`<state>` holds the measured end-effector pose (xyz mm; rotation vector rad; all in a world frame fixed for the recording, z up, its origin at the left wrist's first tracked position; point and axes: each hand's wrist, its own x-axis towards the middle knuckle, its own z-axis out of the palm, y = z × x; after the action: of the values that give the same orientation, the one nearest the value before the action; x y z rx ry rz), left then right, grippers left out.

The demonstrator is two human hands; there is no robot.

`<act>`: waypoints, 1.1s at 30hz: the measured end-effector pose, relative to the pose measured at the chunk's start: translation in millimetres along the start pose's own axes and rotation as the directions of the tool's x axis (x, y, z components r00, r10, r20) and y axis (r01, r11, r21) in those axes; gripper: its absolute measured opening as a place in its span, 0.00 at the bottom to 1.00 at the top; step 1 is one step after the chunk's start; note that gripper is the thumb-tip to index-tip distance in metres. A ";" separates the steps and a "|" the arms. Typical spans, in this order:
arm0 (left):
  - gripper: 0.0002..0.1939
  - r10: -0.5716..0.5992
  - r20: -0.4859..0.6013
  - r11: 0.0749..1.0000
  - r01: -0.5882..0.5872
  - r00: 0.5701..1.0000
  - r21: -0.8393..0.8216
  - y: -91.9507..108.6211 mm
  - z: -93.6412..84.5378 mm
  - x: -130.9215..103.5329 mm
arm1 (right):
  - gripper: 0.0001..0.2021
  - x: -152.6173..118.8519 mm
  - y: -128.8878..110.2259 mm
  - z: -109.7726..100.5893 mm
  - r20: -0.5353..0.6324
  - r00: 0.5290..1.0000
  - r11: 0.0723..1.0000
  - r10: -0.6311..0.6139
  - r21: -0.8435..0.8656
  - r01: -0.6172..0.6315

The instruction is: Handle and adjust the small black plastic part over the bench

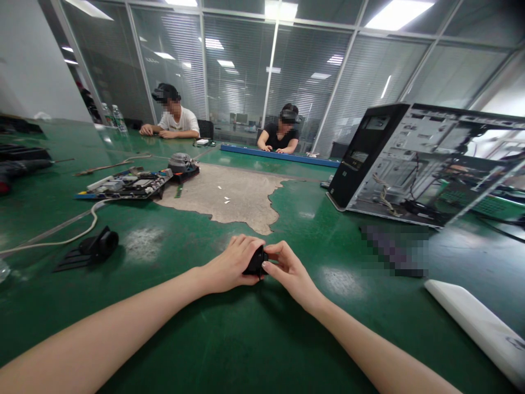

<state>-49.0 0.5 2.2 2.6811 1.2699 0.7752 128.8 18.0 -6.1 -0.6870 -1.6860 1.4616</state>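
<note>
A small black object (255,262), its kind not clear, is held low over the green table in front of me. My left hand (235,260) wraps round it from the left, with fingers over the top and the thumb below. Thumb and forefinger of my right hand (289,269) pinch its right side. Much of the object is hidden by my fingers. To the left lies a black plastic part (102,244) with a round ring and flat slats.
A circuit board (127,183) and a cooling fan (182,163) stand at the left by a torn brown sheet (229,191). On the right are an open computer case (369,164), a blurred dark phone-like item (394,253) and a white slab (476,323). Two people sit across the table.
</note>
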 end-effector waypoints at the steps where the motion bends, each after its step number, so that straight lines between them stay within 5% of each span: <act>1: 0.29 -0.002 -0.001 1.000 0.002 1.000 -0.001 0.1 0.2 0.1 | 0.10 0.4 0.2 0.0 -0.001 1.000 1.000 0.002 -0.004 -0.002; 33: 0.30 -0.002 0.021 1.000 0.001 1.000 0.022 -0.5 1.4 0.4 | 0.10 0.7 0.1 0.6 0.002 1.000 0.999 0.001 0.042 -0.001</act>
<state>-48.4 1.4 1.0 2.6977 1.2836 0.7357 127.9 18.2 -6.1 -0.6642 -1.6518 1.4943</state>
